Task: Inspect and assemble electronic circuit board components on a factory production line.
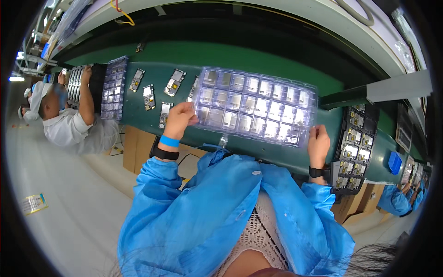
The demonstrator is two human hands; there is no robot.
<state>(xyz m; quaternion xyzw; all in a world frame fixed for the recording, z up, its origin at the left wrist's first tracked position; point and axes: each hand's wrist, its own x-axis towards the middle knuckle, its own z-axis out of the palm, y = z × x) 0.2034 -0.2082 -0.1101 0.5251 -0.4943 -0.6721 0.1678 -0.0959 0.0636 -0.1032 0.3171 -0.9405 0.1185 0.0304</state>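
Observation:
A clear plastic tray (313, 104) is held up over the green bench, tilted a little, its compartments filled with shiny silver metal pieces. My left hand (181, 121) pinches its left edge, thumb and fingers closed on the rim. At the lower right corner, my right hand (319, 144) has its fingers curled against the tray's edge. Several small circuit boards lie loose on the bench left of the tray, among them a larger board (175, 82) and a narrower board (148, 97). Another is partly covered by the tray, and one board (165, 114) lies beside my left hand.
A second clear tray (114, 87) of parts stands to the left, near a co-worker in white (69, 122). To the right are a black tray (372, 121) of circuit boards, a grey bar (397, 87) and a blue block (394, 162). A shelf overhangs the bench's back.

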